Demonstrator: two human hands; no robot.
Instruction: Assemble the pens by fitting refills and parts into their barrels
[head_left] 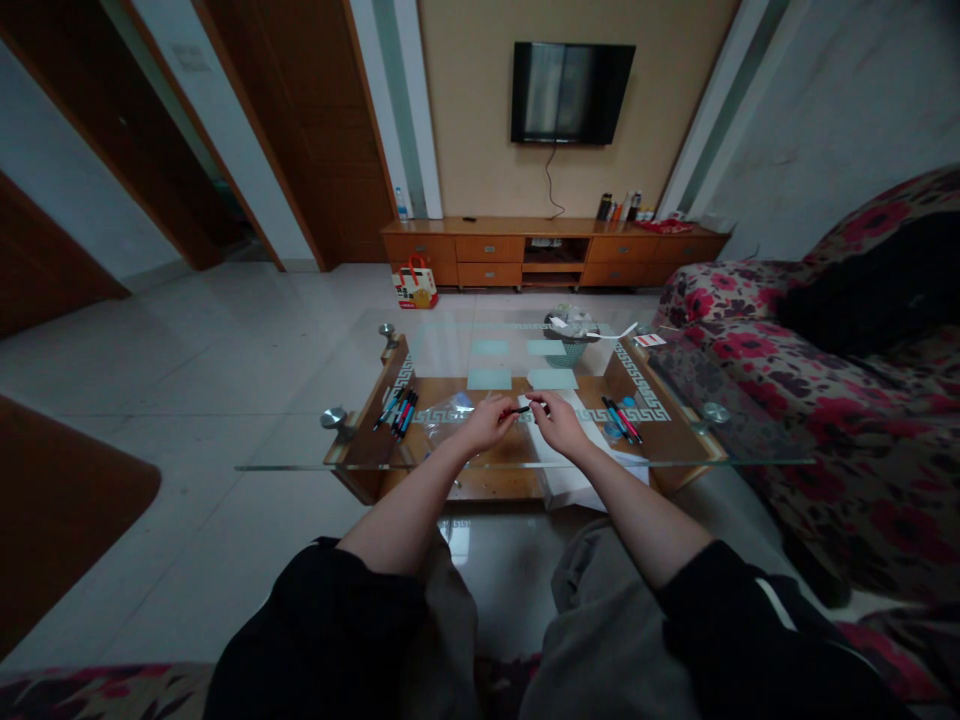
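Observation:
Above the glass coffee table [285, 462], a slim dark pen with some red on it [519, 409] lies nearly level between my hands. Its left end is gripped in the closed fingers of my left hand [487, 422]. My right hand [559, 424] pinches at the other end with thumb and forefinger; the exact contact there is too small to make out. To the left, a group of blue, black and red pens [405, 413] rests on the glass. Another few pens, blue, pink and black [622, 419], lie to the right of my right hand.
A white box [566, 485] shows through the glass on the shelf below. Beyond stands a mesh basket with crumpled bags [570, 345]; a white and red card [650, 340] lies at the far right corner. A flowered sofa [765, 400] flanks the right side.

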